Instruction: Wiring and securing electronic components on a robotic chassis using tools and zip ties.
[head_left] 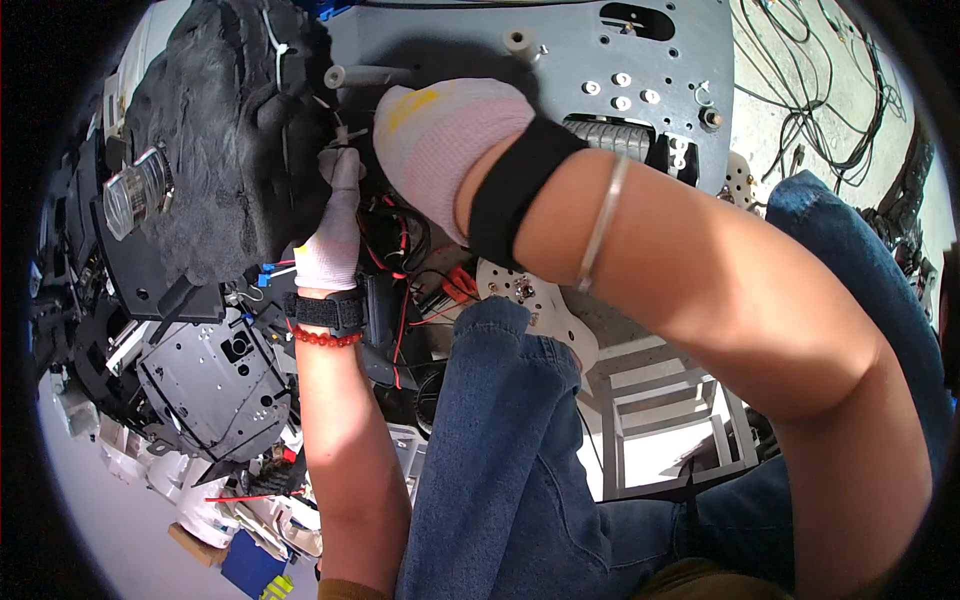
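My left hand (335,215), in a pale pink knit glove, reaches up beside a bulky black padded cover (225,140). Its fingers are closed at the cover's right edge, at a thin pale strip (343,133) that looks like a cable tie. Another white cable tie (280,48) crosses the top of the cover. My right hand (440,145), in a matching glove with yellow patches, is curled just to the right of the strip. The back of that hand hides its fingertips and whatever they hold. Behind it a grey cylindrical post (365,77) sticks out.
A grey metal plate (450,35) with holes and bolts spans the back. Black and red wires (400,235) hang below my hands. Loose black cables (825,100) lie on the floor at right. A grey metal frame (670,400) stands beneath my legs. Clutter (250,520) fills the lower left.
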